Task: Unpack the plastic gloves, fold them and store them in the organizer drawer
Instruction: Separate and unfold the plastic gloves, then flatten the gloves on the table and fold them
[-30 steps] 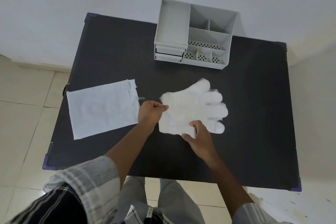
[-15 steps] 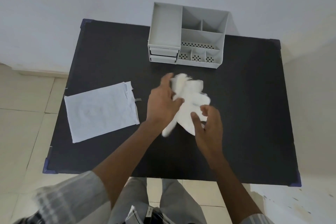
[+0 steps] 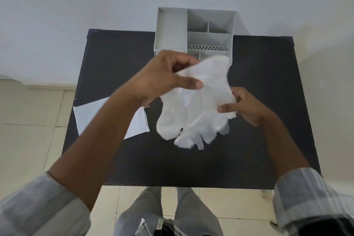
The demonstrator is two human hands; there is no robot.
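We see both forearms bare from the wrist well up toward the elbow, our left hand (image 3: 162, 80) and right hand (image 3: 247, 107) without rings, watch or any covering. Our sleeves are pushed back: the left sleeve (image 3: 38, 209) is a pale grey-white cloth with faint broad checks, its cuff bunched in soft folds, and the right sleeve (image 3: 310, 197) shows the same plaid more clearly (wide grey bands crossing lighter ones), darkening to near black at the lower corner. Below, we wear light grey trousers (image 3: 172, 210), both legs visible, with the shirt's checked hem (image 3: 151, 226) hanging over the waist and carrying a small white label whose print is too small to read.
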